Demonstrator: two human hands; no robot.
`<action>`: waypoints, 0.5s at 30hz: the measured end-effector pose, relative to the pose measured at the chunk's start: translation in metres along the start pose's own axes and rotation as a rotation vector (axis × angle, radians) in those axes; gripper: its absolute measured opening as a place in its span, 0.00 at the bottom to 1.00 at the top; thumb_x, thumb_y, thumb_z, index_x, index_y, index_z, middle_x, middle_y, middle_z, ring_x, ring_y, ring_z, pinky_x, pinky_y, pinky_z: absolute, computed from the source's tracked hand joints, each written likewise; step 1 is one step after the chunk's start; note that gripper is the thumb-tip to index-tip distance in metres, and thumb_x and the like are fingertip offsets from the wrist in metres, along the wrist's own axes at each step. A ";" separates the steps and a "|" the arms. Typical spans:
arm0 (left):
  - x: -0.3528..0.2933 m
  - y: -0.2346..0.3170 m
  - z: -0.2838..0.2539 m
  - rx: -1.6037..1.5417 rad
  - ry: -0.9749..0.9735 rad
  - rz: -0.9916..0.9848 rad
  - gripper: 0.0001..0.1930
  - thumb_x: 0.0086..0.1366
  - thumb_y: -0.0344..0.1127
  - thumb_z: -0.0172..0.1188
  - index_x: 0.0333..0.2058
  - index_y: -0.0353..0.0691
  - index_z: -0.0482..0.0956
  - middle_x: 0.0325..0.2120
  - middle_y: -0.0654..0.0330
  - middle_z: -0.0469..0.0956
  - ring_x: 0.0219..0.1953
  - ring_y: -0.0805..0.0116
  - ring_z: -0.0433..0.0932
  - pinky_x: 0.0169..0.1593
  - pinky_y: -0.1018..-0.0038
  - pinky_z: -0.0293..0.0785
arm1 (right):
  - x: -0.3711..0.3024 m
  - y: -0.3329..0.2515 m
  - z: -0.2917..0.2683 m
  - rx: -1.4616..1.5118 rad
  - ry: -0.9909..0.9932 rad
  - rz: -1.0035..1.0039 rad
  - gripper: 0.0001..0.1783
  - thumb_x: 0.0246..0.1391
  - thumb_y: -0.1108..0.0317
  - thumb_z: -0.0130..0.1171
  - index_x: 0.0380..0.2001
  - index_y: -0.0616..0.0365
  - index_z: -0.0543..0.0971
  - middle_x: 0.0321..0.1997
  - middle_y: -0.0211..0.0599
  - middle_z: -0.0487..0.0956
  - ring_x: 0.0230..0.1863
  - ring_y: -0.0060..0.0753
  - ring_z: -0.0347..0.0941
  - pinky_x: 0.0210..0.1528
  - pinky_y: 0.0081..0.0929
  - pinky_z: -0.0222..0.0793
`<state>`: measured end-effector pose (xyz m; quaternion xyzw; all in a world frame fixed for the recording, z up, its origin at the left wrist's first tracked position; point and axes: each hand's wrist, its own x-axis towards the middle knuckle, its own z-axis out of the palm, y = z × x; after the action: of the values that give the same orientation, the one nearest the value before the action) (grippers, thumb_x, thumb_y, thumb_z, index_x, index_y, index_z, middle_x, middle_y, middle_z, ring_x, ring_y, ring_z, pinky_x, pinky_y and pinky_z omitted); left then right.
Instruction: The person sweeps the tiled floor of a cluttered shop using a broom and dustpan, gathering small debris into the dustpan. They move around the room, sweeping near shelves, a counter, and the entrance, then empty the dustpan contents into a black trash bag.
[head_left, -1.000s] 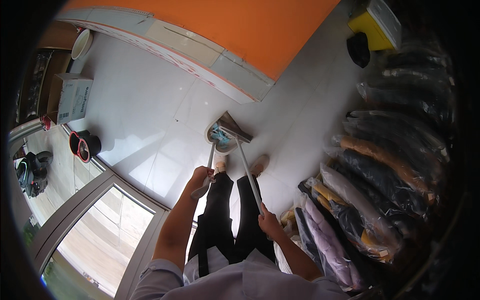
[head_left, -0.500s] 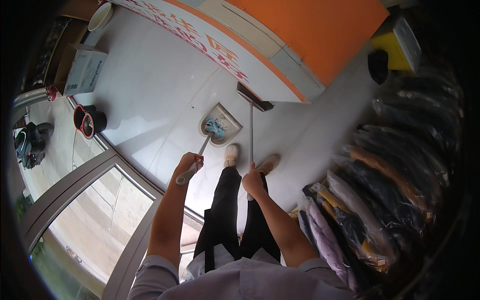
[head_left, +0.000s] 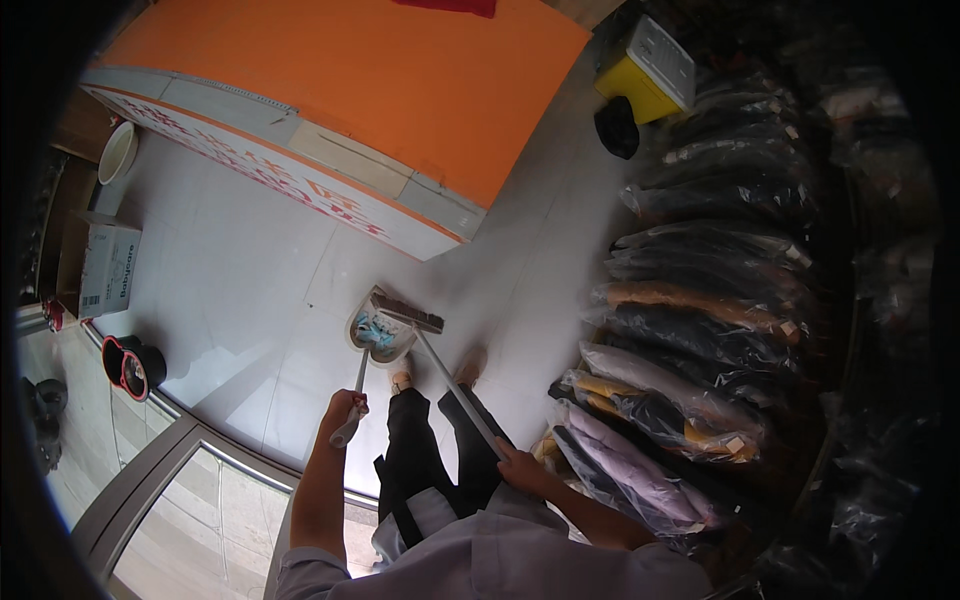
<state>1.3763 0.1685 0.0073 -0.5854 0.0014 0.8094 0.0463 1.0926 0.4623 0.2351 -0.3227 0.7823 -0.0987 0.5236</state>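
Note:
My left hand (head_left: pixel 346 406) is closed around the grey handle of a long-handled dustpan. The dustpan (head_left: pixel 397 350) lies on the floor just ahead of my feet, with crumpled light-blue scraps (head_left: pixel 375 330) and dark bits of litter in it. In my right hand (head_left: pixel 522 470) is the pole of a broom (head_left: pixel 456 385), which slants up and left from my grip. Its bristle head (head_left: pixel 408 314) lies across the dustpan's open front edge, seemingly touching it.
An orange-topped counter (head_left: pixel 400 110) stands ahead. Plastic-wrapped garments (head_left: pixel 690 300) line the right side, with a yellow bin (head_left: pixel 645 80) and black bag (head_left: pixel 617 128) beyond. To the left are a cardboard box (head_left: pixel 108 265), a black-and-red bucket (head_left: pixel 135 367) and a glass door frame (head_left: pixel 185 450).
The broom head has come from the counter's base back to the dustpan. My right hand has moved outward to the right, tilting the pole. The whole view has turned rightward.

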 end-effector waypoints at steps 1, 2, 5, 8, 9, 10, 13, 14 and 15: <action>-0.002 -0.004 0.017 0.057 -0.021 0.016 0.09 0.61 0.27 0.45 0.21 0.37 0.65 0.12 0.64 0.63 0.11 0.76 0.60 0.14 0.82 0.57 | -0.012 0.019 -0.006 -0.046 0.084 -0.069 0.36 0.54 0.61 0.50 0.66 0.54 0.56 0.23 0.48 0.76 0.21 0.33 0.75 0.25 0.34 0.71; 0.012 -0.003 -0.001 0.053 -0.087 -0.002 0.09 0.61 0.28 0.45 0.21 0.37 0.65 0.12 0.64 0.63 0.11 0.75 0.61 0.15 0.81 0.59 | -0.020 0.002 -0.027 0.036 0.024 0.059 0.36 0.54 0.61 0.50 0.66 0.54 0.56 0.26 0.47 0.77 0.24 0.34 0.75 0.29 0.33 0.71; -0.049 0.002 0.109 0.170 -0.041 -0.128 0.08 0.60 0.27 0.45 0.22 0.35 0.68 0.12 0.61 0.62 0.12 0.69 0.63 0.18 0.77 0.62 | -0.074 -0.013 -0.079 0.369 0.007 0.393 0.35 0.55 0.62 0.51 0.66 0.53 0.57 0.27 0.43 0.77 0.25 0.31 0.74 0.30 0.29 0.70; -0.060 0.003 0.172 0.416 -0.141 0.001 0.09 0.62 0.32 0.49 0.23 0.39 0.70 0.12 0.63 0.66 0.12 0.71 0.64 0.18 0.76 0.60 | -0.087 0.029 -0.078 0.722 0.184 0.417 0.34 0.56 0.69 0.52 0.66 0.54 0.57 0.17 0.32 0.72 0.14 0.23 0.66 0.18 0.25 0.65; -0.069 0.006 0.196 0.662 -0.201 0.122 0.09 0.62 0.34 0.51 0.23 0.39 0.71 0.12 0.62 0.68 0.12 0.70 0.65 0.18 0.75 0.61 | -0.091 0.027 -0.088 0.775 0.227 0.417 0.34 0.57 0.69 0.52 0.66 0.54 0.56 0.17 0.32 0.72 0.13 0.23 0.66 0.18 0.25 0.64; -0.069 0.009 0.220 0.613 -0.210 0.099 0.08 0.62 0.32 0.53 0.26 0.35 0.74 0.15 0.62 0.70 0.14 0.73 0.68 0.18 0.78 0.62 | -0.091 0.028 -0.097 0.827 0.269 0.411 0.34 0.57 0.68 0.52 0.67 0.54 0.56 0.16 0.32 0.72 0.13 0.22 0.66 0.17 0.25 0.64; -0.045 0.023 0.284 0.752 -0.257 0.186 0.07 0.62 0.28 0.55 0.29 0.30 0.77 0.18 0.61 0.73 0.15 0.75 0.70 0.18 0.81 0.64 | -0.077 0.032 -0.138 0.961 0.377 0.424 0.34 0.58 0.69 0.51 0.67 0.53 0.56 0.14 0.31 0.70 0.13 0.23 0.66 0.17 0.25 0.63; -0.045 0.022 0.312 0.942 -0.255 0.357 0.08 0.63 0.30 0.53 0.29 0.32 0.75 0.16 0.61 0.71 0.14 0.74 0.69 0.18 0.81 0.65 | -0.069 0.040 -0.151 0.989 0.421 0.451 0.33 0.58 0.69 0.50 0.67 0.52 0.56 0.14 0.31 0.70 0.13 0.24 0.66 0.17 0.25 0.63; -0.040 0.031 0.343 0.808 -0.275 0.218 0.08 0.63 0.30 0.52 0.29 0.32 0.75 0.16 0.61 0.71 0.14 0.74 0.69 0.17 0.82 0.64 | -0.061 0.048 -0.166 1.014 0.463 0.477 0.33 0.58 0.69 0.50 0.67 0.52 0.56 0.13 0.31 0.70 0.12 0.24 0.66 0.16 0.25 0.62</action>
<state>1.0618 0.1543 0.1515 -0.4036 0.3734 0.8144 0.1854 0.9416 0.5065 0.3294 0.1814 0.7821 -0.4068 0.4358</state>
